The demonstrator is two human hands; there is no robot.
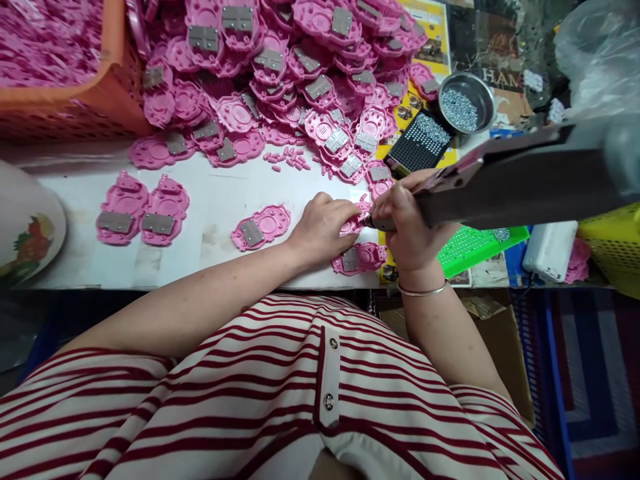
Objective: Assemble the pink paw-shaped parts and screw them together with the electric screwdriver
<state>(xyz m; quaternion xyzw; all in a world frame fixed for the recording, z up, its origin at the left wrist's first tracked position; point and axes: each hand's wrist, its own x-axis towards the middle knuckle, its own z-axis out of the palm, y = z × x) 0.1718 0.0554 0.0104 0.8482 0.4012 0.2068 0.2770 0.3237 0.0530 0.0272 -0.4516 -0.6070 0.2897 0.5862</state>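
Observation:
My left hand [325, 227] presses a pink plastic casing [351, 225] to the white tabletop, its fingers closed over it and hiding much of it. My right hand [413, 230] is wrapped round a power screwdriver [475, 190], a long dark tool reaching off to the right. The tool's tip points left and meets the casing beside my left fingers. Just below lies another pink casing with a grey metal plate [359, 259]. A similar casing [261, 227] rests left of my left hand. Small pink plastic pieces [287, 159] are scattered beyond it.
Many pink casings with plates [270, 60] are heaped at the back. An orange basket [117, 73] stands back left, a white bowl [30, 220] at the left edge. Two casings [164, 210] lie side by side. Screws fill a metal bowl [467, 100]; a black tray [417, 143] and green tray [480, 247] sit right.

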